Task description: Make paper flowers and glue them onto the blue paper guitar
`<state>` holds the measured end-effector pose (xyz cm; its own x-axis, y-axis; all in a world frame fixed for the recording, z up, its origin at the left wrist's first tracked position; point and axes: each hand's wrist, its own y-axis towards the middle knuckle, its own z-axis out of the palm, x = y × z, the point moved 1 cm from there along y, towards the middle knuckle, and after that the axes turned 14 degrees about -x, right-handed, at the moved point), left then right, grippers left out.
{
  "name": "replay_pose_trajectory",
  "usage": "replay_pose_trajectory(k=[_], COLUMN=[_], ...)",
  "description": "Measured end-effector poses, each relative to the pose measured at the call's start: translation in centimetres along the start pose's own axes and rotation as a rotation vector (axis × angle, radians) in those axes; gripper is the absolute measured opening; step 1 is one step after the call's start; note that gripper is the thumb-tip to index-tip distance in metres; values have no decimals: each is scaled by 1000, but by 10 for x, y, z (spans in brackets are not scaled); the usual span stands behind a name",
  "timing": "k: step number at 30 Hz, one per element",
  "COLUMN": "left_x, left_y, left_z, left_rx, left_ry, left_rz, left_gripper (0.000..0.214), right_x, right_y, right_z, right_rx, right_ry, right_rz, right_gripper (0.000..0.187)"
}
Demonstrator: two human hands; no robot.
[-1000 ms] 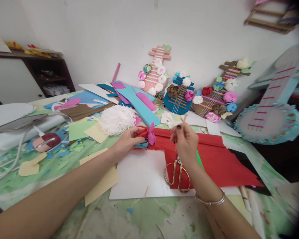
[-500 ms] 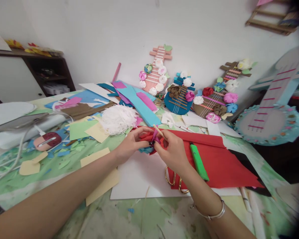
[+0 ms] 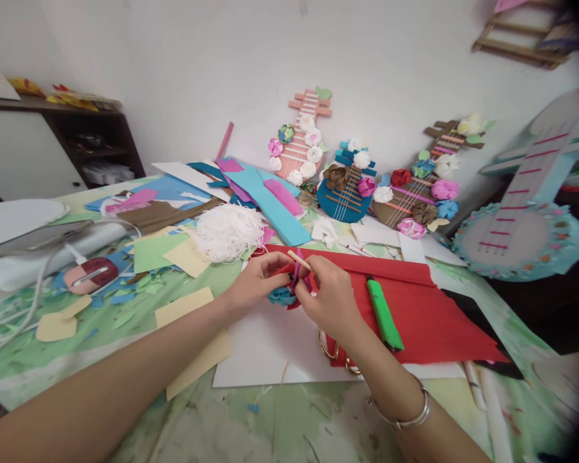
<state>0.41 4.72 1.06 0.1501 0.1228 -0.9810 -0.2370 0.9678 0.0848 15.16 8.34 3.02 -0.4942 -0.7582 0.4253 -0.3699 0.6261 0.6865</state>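
In the middle of the head view my left hand [image 3: 260,283] is closed on a small crumpled blue paper piece [image 3: 280,296], with some red beside it. Its fingertips meet those of my right hand [image 3: 332,292], which pinches a thin pale wooden stick [image 3: 298,259]. Between the hands stands a narrow magenta paper strip [image 3: 296,276], touching the fingers of both. Under the right forearm lie gold scissor handles [image 3: 327,347], partly covered. Red crepe paper [image 3: 444,321] spreads to the right, bearing a bright green tool [image 3: 385,315]. A white sheet [image 3: 260,360] lies below the hands.
White shredded paper [image 3: 229,231] is heaped behind my left hand. Blue board strips [image 3: 282,212] lie further back. Decorated paper instruments, one pink [image 3: 303,148] and one blue [image 3: 342,199], lean by the wall. Paper scraps and a cable [image 3: 38,289] are at left.
The stick has tilted to a flatter angle in my right hand, and the magenta strip stands more upright. More of the blue paper shows below my left fingers.
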Motion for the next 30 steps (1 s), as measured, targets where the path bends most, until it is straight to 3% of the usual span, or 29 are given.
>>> replay_pose_trajectory(k=[6,10,18,30], left_x=[3,8,13,25], left_y=[0,0,1,6], left_z=[2,5,6,0], left_rx=[-104,-67,-18,-104], left_ry=[37,13,40,208], left_rz=[8,5,37,-22], left_gripper=[18,17,16,12], right_x=[8,10,5,-6], right_y=[-2,-3,-6,-4], right_z=[-1,1,6,8], right_rx=[74,150,199,234], right_ry=[-268,-371,-389,-322], right_rz=[25,94,121,235], right_gripper=[9,6,2,5])
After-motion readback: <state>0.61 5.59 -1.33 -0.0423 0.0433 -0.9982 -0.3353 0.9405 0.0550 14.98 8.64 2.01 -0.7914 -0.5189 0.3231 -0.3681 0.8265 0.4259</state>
